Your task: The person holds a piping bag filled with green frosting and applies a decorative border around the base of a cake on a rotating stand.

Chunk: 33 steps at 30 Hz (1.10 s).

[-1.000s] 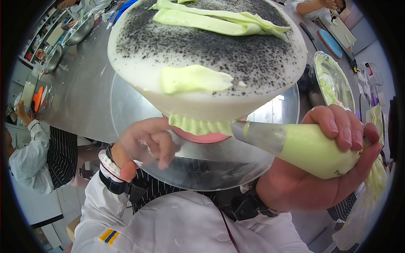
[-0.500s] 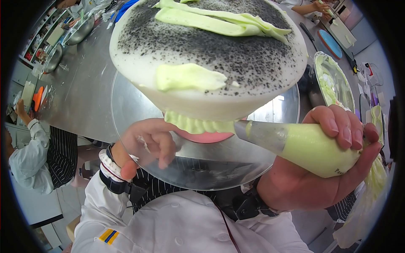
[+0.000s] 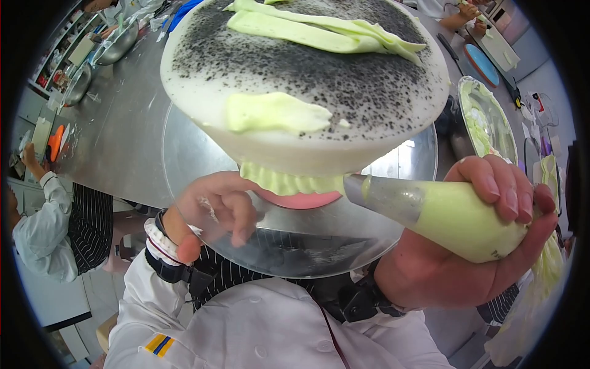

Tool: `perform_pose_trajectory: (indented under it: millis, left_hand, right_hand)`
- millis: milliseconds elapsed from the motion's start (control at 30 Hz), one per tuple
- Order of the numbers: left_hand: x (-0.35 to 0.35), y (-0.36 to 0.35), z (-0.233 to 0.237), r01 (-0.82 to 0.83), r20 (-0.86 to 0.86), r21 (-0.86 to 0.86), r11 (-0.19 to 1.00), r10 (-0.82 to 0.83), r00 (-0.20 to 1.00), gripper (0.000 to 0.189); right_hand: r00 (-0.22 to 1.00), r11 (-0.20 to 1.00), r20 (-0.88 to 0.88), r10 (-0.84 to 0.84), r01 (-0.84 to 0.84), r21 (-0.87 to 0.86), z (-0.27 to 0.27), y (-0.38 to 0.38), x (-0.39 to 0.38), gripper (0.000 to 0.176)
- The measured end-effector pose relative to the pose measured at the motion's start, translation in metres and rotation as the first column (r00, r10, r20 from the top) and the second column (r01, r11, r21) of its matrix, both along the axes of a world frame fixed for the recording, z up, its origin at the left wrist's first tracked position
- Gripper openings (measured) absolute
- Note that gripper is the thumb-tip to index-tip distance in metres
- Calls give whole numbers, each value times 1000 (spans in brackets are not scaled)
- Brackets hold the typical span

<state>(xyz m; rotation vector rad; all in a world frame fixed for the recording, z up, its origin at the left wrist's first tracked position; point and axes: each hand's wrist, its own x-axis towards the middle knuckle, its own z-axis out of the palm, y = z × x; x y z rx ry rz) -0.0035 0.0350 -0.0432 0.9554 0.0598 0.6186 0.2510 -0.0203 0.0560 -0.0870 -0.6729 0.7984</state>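
A tall white cake [image 3: 270, 144], dusted with dark specks on top, stands over a round transparent turntable plate [image 3: 307, 261]. Pale green strips of cream [image 3: 295, 34] lie across its top, and a flatter green patch [image 3: 276, 112] sits near the front edge. My right hand [image 3: 501, 203] wraps round a piping bag [image 3: 467, 218] filled with green cream. The metal nozzle [image 3: 375, 194] touches the right end of a ruffled green border [image 3: 289, 179] at the cake's base. My left hand [image 3: 218, 206] shows through the plate's left side, fingers loosely bent and apart, holding nothing visible.
A metal bowl [image 3: 491, 117] smeared with green cream stands at right, near a blue disc [image 3: 481, 64]. Metal bowls [image 3: 117, 46] and an orange tool [image 3: 56, 142] lie on the left of the steel table [image 3: 117, 117]. A co-worker [image 3: 46, 227] in white stands at left.
The nozzle and piping bag have shifted slightly right, and the ruffled border reaches a little further right with them. My left hand looks nearly unmoved.
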Motion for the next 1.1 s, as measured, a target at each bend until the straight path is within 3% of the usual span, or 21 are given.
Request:
perform_pose_trajectory:
  millis: [500, 567, 1100]
  left_hand:
    - [-6, 0, 4, -15, -65, 48, 999, 18, 998, 111]
    - [-11, 1, 3, 10, -44, 67, 998, -7, 999, 99]
    - [-12, 0, 5, 39, -64, 111, 993, -32, 997, 98]
  right_hand:
    - [1000, 1000, -17, -13, 13, 18, 5, -2, -15, 13]
    - [1000, 1000, -8, -16, 16, 20, 5, -3, -20, 13]
    - [1000, 999, 21, 16, -17, 33, 3, -7, -19, 14]
